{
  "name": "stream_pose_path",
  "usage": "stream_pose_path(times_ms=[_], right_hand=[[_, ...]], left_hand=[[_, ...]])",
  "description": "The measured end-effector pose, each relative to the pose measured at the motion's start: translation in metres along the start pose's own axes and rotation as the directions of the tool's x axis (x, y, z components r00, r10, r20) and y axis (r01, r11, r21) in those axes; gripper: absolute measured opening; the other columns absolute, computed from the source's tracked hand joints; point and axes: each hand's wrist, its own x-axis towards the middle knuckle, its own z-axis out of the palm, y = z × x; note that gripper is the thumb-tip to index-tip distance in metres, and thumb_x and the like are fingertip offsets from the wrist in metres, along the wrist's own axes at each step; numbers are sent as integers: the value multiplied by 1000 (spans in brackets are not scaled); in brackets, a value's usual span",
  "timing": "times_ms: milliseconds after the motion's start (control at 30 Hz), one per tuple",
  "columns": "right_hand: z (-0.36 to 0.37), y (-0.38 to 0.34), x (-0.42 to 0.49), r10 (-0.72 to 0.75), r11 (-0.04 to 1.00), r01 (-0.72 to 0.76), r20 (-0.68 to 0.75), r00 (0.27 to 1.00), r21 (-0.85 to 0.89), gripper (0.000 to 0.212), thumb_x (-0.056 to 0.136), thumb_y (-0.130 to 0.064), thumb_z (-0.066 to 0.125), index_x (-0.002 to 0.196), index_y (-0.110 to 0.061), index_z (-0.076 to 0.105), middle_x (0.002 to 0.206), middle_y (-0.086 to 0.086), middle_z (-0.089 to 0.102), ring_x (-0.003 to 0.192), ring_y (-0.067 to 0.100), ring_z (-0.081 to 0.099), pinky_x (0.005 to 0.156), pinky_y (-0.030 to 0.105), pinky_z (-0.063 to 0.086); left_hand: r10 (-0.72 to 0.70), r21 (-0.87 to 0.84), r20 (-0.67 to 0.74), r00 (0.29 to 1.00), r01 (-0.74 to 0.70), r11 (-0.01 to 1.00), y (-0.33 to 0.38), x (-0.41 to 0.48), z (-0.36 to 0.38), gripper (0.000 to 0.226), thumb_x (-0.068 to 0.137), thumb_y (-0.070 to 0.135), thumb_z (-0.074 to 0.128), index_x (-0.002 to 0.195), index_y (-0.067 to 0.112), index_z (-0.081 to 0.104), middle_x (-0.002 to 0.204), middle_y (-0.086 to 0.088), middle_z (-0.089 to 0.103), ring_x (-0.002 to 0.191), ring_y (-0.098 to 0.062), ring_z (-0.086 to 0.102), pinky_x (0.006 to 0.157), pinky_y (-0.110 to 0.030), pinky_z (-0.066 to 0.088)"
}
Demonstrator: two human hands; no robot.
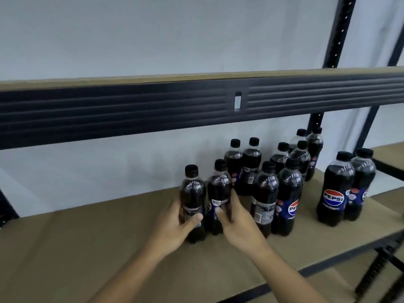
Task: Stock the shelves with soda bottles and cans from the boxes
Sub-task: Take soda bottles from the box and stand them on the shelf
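Observation:
Two small dark cola bottles with black caps stand upright side by side on the brown shelf board (87,237). My left hand (175,224) wraps the lower body of the left bottle (192,193). My right hand (238,226) holds the right bottle (218,189) from its right side, thumb across the label. To their right, several more of the same bottles (284,184) stand in rows reaching back to the wall. A further pair (337,189) stands apart at the right end.
The black beam of the upper shelf (153,108) crosses just above the bottle caps. Black uprights (336,33) rise at the right. The left half of the board is bare brown surface. A lower shelf (341,287) shows at the bottom right.

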Motion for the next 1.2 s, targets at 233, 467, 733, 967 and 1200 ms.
stream_pose_path(times_ms=[233, 467, 733, 967, 1200], right_hand=[[21, 36, -11, 79, 996, -80, -23, 997, -34, 62, 99, -10, 60, 153, -29, 36, 136, -14, 61, 132, 13, 53, 107, 24, 41], [31, 41, 21, 102, 992, -104, -25, 994, -73, 55, 97, -18, 62, 147, -31, 41, 132, -10, 66, 127, 16, 59, 108, 37, 47], [38, 41, 52, 125, 979, -122, 5, 992, -164, 59, 95, -33, 61, 148, -36, 35, 136, -7, 63, 128, 20, 58, 109, 42, 47], [36, 43, 62, 145, 974, -126, 92, 985, -186, 73, 95, -43, 56, 156, -42, 16, 146, -2, 55, 137, 24, 50, 114, 44, 42], [17, 42, 25, 104, 977, -40, 302, 947, -211, 75, 103, -34, 55, 163, -20, 12, 155, -1, 44, 145, 18, 40, 109, 15, 26]], left_hand=[[-93, 1, 33, 995, 93, 996, -21, -9, 15, 47, 84, 50, 77, 123, 38, 53, 102, 13, 66, 89, -4, 61, 74, -19, 44], [-164, 55, -51, 985, 167, 984, -27, 17, 17, 40, 91, 47, 71, 121, 27, 56, 103, 11, 69, 88, -11, 65, 73, -28, 47], [-187, 95, -111, 976, 198, 976, -44, 42, 23, 33, 97, 42, 63, 124, 23, 59, 106, 3, 71, 94, -20, 68, 83, -37, 55], [-204, 165, -95, 974, 217, 962, -40, 41, 20, 35, 99, 43, 60, 125, 19, 61, 107, 0, 74, 97, -21, 70, 81, -30, 51], [-250, 260, 17, 968, 237, 936, -19, -1, 24, 73, 98, 42, 60, 161, 28, 26, 150, 1, 54, 132, -23, 55, 107, -29, 44]])
